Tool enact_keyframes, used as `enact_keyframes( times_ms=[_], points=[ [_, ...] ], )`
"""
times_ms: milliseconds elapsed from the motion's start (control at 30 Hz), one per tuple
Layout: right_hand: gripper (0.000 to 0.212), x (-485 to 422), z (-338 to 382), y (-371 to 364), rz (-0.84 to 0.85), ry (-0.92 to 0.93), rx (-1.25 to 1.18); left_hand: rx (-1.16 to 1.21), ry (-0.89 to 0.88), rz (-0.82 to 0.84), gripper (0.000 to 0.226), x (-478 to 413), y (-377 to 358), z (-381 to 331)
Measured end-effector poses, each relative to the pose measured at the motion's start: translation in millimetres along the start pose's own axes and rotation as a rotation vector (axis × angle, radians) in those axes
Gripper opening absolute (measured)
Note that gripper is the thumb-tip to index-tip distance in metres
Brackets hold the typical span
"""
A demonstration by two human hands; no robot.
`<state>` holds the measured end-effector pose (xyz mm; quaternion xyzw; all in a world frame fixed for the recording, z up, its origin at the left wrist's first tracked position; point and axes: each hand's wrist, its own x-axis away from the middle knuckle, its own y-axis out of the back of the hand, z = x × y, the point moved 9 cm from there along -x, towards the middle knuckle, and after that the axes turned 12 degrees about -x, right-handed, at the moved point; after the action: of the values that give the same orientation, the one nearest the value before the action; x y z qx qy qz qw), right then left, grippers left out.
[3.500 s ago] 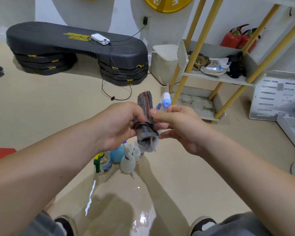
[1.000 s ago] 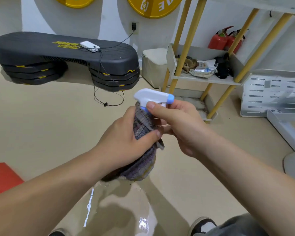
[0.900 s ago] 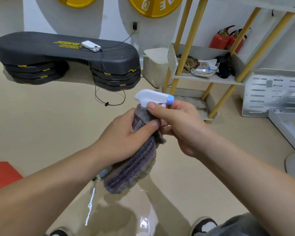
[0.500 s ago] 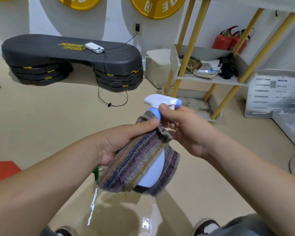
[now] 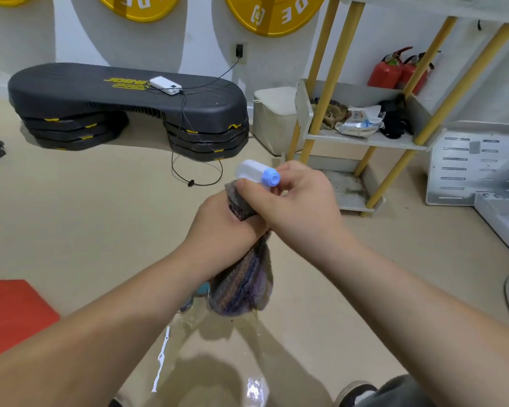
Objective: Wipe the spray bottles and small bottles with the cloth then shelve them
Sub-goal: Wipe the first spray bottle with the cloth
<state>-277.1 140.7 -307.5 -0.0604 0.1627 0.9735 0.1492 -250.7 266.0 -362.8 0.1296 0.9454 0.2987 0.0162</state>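
A spray bottle with a white trigger head (image 5: 252, 169) and blue nozzle is held up in front of me. Its body is wrapped in a striped purple-grey cloth (image 5: 243, 284) and hidden by it. My left hand (image 5: 222, 230) grips the cloth around the bottle. My right hand (image 5: 296, 201) holds the bottle at its neck, just under the spray head. Behind the cloth and my left arm, a little of the other bottles on the floor (image 5: 200, 290) shows. The white shelf with yellow posts (image 5: 365, 141) stands at the right.
A black step platform (image 5: 124, 98) with a power bank and cable lies at the back. A white bin (image 5: 274, 118) stands beside the shelf, which holds rags and packets. Red extinguishers (image 5: 394, 70) are behind it. A white perforated panel (image 5: 479, 165) lies at right, a red mat (image 5: 9, 312) at left.
The bottle has turned so its nozzle points toward me. My left hand has slid the cloth up to the neck, covering the white body that showed half a second ago.
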Motion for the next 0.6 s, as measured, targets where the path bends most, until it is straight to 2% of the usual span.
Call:
enact_keyframes(
  times_ms=[33, 100, 167, 200, 300, 400, 500, 600],
  points=[
    [0.053, -5, -9, 2, 0.005, -0.044, -0.079, 0.088, 0.029, 0.145, 0.007, -1, -9, 1],
    [0.059, -12, -29, 9, -0.02, -0.182, -0.282, 0.298, 0.12, 0.446, 0.023, 5, -25, 4],
    [0.044, -14, -44, 15, -0.066, -0.302, -0.425, 0.519, 0.237, 0.656, 0.041, 20, -35, 10],
    [0.036, -15, -50, 18, -0.092, -0.338, -0.46, 0.633, 0.298, 0.698, 0.045, 24, -38, 15],
    [0.031, -18, -58, 34, -0.206, -0.364, -0.496, 0.846, 0.455, 0.604, 0.043, 21, -47, 32],
    [0.053, -17, -62, 51, -0.329, -0.344, -0.459, 0.806, 0.553, 0.416, 0.05, 14, -58, 40],
    [0.064, -16, -54, 51, -0.316, -0.275, -0.381, 0.9, 0.596, 0.367, 0.047, 23, -67, 38],
    [0.065, -16, -40, 36, -0.205, -0.196, -0.313, 0.943, 0.589, 0.274, 0.039, 17, -53, 46]
  ],
)
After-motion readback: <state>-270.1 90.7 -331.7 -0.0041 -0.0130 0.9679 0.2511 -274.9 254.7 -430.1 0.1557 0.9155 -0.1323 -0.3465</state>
